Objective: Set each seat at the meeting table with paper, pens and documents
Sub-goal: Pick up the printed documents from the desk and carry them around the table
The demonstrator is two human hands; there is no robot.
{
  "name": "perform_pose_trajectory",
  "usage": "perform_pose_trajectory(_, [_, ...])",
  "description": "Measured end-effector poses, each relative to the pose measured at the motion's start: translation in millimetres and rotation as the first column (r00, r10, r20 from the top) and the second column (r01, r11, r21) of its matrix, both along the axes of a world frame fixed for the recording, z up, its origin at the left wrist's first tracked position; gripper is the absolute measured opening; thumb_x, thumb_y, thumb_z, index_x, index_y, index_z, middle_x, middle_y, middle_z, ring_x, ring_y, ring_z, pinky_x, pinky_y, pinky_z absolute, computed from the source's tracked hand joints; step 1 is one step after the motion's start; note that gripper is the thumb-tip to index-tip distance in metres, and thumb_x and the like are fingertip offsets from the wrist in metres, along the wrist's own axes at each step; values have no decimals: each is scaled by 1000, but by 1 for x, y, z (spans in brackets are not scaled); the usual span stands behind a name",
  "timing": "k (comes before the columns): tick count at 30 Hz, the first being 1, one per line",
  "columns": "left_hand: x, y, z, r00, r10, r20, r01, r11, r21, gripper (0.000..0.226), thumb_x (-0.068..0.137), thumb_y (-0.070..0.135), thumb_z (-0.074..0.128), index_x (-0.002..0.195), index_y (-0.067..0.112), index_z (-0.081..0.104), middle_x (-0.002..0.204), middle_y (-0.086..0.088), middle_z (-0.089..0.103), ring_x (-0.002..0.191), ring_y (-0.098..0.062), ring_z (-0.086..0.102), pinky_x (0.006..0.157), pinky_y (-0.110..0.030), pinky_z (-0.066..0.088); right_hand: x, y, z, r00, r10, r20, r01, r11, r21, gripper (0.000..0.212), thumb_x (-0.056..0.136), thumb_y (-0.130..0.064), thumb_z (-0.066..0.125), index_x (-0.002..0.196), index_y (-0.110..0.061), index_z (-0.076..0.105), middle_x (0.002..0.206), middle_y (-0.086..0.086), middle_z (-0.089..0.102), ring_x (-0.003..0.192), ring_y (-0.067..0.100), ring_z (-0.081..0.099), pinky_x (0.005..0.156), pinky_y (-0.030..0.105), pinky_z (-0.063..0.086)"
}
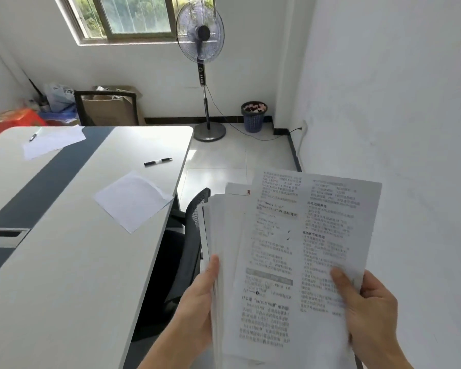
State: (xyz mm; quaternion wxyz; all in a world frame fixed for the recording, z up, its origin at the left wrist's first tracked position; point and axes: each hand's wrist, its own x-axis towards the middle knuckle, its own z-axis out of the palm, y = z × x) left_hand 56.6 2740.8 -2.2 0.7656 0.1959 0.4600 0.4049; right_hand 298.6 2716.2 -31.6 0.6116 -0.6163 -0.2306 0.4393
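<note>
I hold a stack of printed documents [290,257] upright in front of me, to the right of the meeting table [72,262]. My left hand [197,302] grips the stack's left edge. My right hand [367,312] pinches the top printed sheet at its lower right, thumb on the text. On the table lies a blank white sheet [133,199] near the right edge, with a black pen [158,161] beyond it. Another sheet [52,142] with a pen [33,137] on it lies at the far left end.
A black mesh chair [186,251] is tucked at the table's right side, just left of the stack. A second chair [105,107] stands at the far end. A standing fan [202,62], a waste basket [254,116], boxes and bags line the far wall.
</note>
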Motion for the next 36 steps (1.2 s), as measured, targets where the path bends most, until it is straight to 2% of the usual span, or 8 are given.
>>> perform_pose_trajectory(9, [18, 134, -11, 993, 10, -115, -10, 1000, 2, 48, 87, 32, 57, 120, -1, 62, 115, -27, 67, 100, -43, 66, 87, -52, 55, 27, 133, -20, 997, -10, -72, 6, 998, -63, 4, 87, -11, 66, 89, -12, 69, 78, 3, 78, 67, 23, 75, 57, 33, 62])
perform_pose_trajectory(13, [33, 192, -17, 979, 138, -152, -140, 990, -6, 45, 88, 35, 57, 121, 5, 64, 114, -24, 68, 103, -43, 66, 90, -53, 52, 46, 219, -35, 980, 108, -165, -122, 989, -80, 4, 88, -12, 63, 91, -11, 67, 85, 7, 78, 70, 23, 75, 56, 31, 60])
perform_pose_trajectory(17, [46, 246, -15, 939, 308, -154, -312, 950, -2, 46, 87, 35, 55, 122, 6, 63, 114, -21, 69, 104, -40, 66, 93, -52, 50, 60, 314, -32, 900, 318, -298, -353, 933, -71, 25, 84, -15, 61, 106, -4, 66, 98, 15, 76, 82, 30, 75, 62, 38, 62])
perform_pose_trajectory(22, [51, 284, -6, 803, 546, -239, -543, 836, 84, 44, 81, 31, 57, 114, 5, 66, 107, -21, 72, 97, -38, 70, 87, -50, 54, 57, 412, -21, 691, 605, -396, -683, 725, -84, 28, 84, -9, 60, 109, 2, 61, 105, 23, 73, 84, 37, 74, 64, 44, 62])
perform_pose_trajectory(26, [37, 283, -5, 654, 675, -340, -678, 723, 131, 44, 77, 33, 59, 108, 3, 69, 98, -19, 75, 88, -34, 72, 83, -46, 53, 23, 462, -19, 432, 783, -448, -893, 440, -93, 29, 80, -4, 72, 108, 1, 67, 110, 28, 70, 91, 45, 70, 69, 49, 61])
perform_pose_trajectory(28, [24, 279, -1, 599, 712, -367, -716, 681, 151, 41, 78, 31, 58, 106, 4, 70, 97, -17, 75, 89, -33, 73, 81, -44, 56, -1, 473, -25, 337, 823, -457, -941, 309, -137, 27, 81, -1, 68, 107, 4, 69, 107, 29, 70, 89, 45, 70, 69, 49, 61])
perform_pose_trajectory(33, [-39, 255, 7, 398, 840, -369, -842, 494, 215, 39, 85, 30, 56, 113, 6, 66, 103, -15, 74, 95, -31, 71, 84, -43, 56, -72, 482, -42, 281, 864, -419, -951, 190, -245, 38, 75, -2, 68, 110, 11, 65, 105, 30, 70, 89, 45, 70, 72, 47, 60])
perform_pose_trajectory(36, [-80, 230, 11, 267, 893, -362, -900, 365, 237, 30, 93, 26, 53, 112, 8, 66, 92, -10, 77, 78, -23, 74, 62, -32, 59, -113, 491, -38, 274, 869, -412, -948, 171, -268, 36, 78, 1, 66, 113, 10, 62, 105, 31, 70, 89, 46, 70, 71, 48, 61])
